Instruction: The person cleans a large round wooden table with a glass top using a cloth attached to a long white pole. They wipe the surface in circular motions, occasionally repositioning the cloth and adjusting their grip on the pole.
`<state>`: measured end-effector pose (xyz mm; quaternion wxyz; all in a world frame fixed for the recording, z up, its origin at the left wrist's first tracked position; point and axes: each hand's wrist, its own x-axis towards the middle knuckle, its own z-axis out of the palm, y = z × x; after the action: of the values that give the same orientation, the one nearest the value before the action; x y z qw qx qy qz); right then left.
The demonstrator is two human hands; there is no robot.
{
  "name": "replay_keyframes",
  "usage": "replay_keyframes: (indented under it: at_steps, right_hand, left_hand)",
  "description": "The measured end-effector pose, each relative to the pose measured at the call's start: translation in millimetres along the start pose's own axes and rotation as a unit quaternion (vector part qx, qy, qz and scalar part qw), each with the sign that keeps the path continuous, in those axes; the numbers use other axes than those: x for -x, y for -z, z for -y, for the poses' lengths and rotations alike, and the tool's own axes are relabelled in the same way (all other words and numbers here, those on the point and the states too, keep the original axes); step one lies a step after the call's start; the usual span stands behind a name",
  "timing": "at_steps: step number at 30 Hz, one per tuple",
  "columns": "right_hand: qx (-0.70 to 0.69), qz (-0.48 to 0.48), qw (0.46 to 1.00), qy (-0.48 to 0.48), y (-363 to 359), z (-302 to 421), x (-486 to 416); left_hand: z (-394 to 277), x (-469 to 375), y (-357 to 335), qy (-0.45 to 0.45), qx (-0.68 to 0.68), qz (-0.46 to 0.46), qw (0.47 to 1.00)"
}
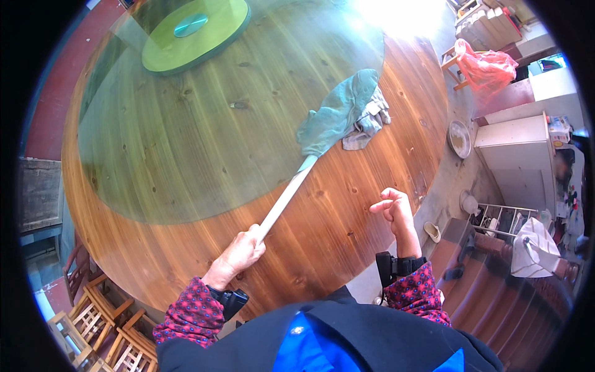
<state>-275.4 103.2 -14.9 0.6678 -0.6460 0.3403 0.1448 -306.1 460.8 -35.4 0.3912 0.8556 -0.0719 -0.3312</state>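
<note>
My left hand [239, 255] is closed round the lower end of a pale stick [284, 201]. A teal cloth [337, 114] covers the stick's far end and lies over the edge of a round glass turntable [195, 162] on a round wooden table. Beside and partly under that cloth is a crumpled grey cloth [367, 128], at the glass edge. My right hand [395, 209] is above the table's right part, fingers partly bent and apart, holding nothing.
The wooden table [320, 232] has a green disc [228, 28] at its far side. Wooden chairs [93, 316] stand lower left. On the right are a stool with a red plastic bag [485, 67], a metal basin [459, 138], a white cabinet [516, 162], a shoe rack [504, 218] and brown steps [492, 297].
</note>
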Motion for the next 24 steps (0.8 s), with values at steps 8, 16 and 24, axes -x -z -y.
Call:
replay_keyframes:
  at_steps: [8,16,24]
  right_hand:
    - [0.173,-0.186,0.955,0.152,23.1,-1.3,-32.3]
    - [0.406,-0.187,0.857,0.254,-20.2,96.5,-182.2]
    - [0.576,-0.249,0.725,0.283,-62.4,74.2,-170.1]
  left_hand:
    - [20.5,18.7,23.9,0.028,0.082,0.081,0.993]
    - [14.8,24.1,32.1,0.032,-0.017,0.049,0.998]
    - [18.9,21.9,28.8,0.111,0.121,0.105,0.981]
